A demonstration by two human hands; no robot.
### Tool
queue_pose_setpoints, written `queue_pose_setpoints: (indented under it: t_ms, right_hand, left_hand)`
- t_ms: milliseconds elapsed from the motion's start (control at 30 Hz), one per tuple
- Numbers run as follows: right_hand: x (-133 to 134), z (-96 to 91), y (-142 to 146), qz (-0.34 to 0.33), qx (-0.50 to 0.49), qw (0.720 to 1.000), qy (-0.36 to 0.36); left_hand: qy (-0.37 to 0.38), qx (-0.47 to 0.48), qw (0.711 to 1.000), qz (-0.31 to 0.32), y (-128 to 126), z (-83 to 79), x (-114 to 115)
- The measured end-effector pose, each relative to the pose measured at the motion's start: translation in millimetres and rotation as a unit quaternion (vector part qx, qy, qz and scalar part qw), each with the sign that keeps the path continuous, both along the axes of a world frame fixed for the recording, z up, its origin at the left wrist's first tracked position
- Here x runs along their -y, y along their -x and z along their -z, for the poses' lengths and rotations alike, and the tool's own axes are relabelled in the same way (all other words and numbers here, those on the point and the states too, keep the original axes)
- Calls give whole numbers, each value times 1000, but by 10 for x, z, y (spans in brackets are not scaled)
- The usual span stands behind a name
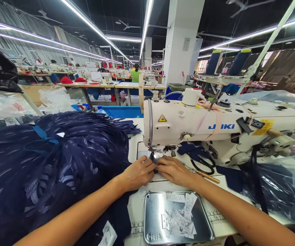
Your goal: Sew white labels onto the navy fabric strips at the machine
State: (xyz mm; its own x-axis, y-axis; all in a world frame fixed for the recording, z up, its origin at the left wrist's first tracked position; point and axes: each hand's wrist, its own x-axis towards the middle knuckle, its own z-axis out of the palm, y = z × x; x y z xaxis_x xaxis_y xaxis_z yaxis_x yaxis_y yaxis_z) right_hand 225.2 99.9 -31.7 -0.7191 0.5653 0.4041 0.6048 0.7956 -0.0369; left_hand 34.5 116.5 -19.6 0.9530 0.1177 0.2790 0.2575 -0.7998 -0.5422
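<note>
My left hand (138, 173) and my right hand (173, 169) meet fingertip to fingertip just below the needle of a white sewing machine (214, 128). Both pinch a small piece of dark navy fabric (155, 168) under the presser foot. The fingers of both hands are closed on it. A big heap of navy patterned fabric (50, 164) lies to the left, under my left forearm. A metal tray (175, 218) with several white labels sits right in front of me.
Black-handled scissors (204, 165) lie under the machine arm, to the right of my right hand. Clear plastic bags (280, 184) crowd the right side. Two navy thread cones (236, 61) stand behind the machine. Other workers sit at benches far back.
</note>
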Motion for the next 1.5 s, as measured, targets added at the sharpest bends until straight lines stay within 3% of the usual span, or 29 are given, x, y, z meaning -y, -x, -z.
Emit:
queue_pose_setpoints:
  t_ms: [233, 400, 533, 767, 1067, 1500]
  right_hand:
    - [7, 10, -22, -17, 16, 1000, -17]
    - [27, 8, -8, -6, 45, 998, -32]
    - [67, 1, 3, 4, 63, 997, -43]
    - [133, 18, 29, 34, 95, 993, -61]
    - [-77, 68, 73, 83, 137, 985, -69]
    - [-89, 52, 75, 100, 120, 984, -83]
  left_hand:
    - [23, -5, 999, -25, -10, -42, 34]
    - [115, -23, 988, -97, 14, -97, 79]
    - [162, -6, 980, -116, 70, -38, 71]
    - [122, -2, 984, -128, 102, 16, 69]
    - [74, -11, 987, -140, 106, 0, -162]
    - [64, -10, 988, -142, 103, 12, -248]
